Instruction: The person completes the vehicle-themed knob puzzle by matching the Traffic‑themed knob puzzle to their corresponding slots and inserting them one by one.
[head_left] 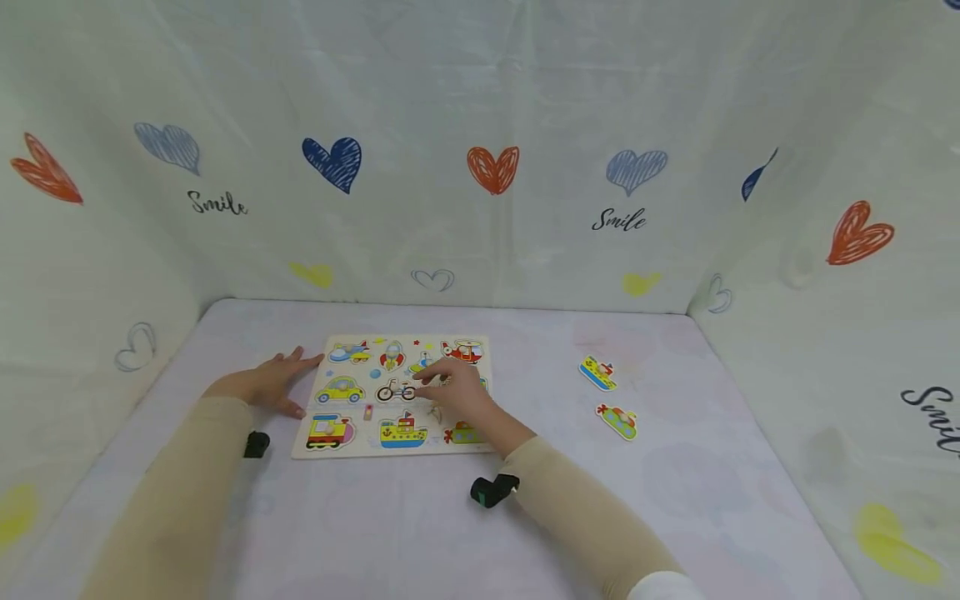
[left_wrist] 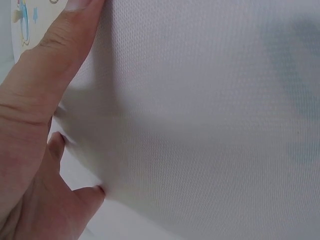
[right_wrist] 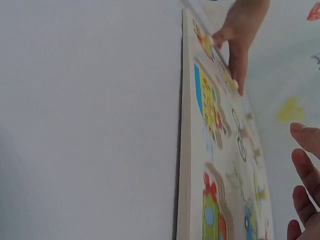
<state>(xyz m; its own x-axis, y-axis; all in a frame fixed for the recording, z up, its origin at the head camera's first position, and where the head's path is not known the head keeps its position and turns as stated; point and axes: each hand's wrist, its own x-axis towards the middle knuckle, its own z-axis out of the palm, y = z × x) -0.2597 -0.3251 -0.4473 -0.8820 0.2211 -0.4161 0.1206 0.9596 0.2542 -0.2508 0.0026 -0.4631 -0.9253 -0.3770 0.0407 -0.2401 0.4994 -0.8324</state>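
A wooden peg puzzle board (head_left: 360, 454) printed with vehicles lies on the table. My left hand (head_left: 273, 383), fingers spread, touches its left edge; the left wrist view shows the thumb (left_wrist: 65, 45) near a corner of the board. My right hand (head_left: 463, 392) hovers over the board beside the bicycle piece (head_left: 396, 390), thumb and forefinger a little apart. In the right wrist view, its fingers (right_wrist: 306, 170) hold nothing and stand off from the bicycle's knob. Boat and submarine recesses along the near edge show printed pictures without knobs.
Right of the board, a loose boat piece (head_left: 597, 373) and a loose submarine piece (head_left: 617, 422) lie on the pale tablecloth (head_left: 675, 500). A car piece (head_left: 341, 390) and a train piece (head_left: 330, 432) sit in the board. A curtain with hearts surrounds the table.
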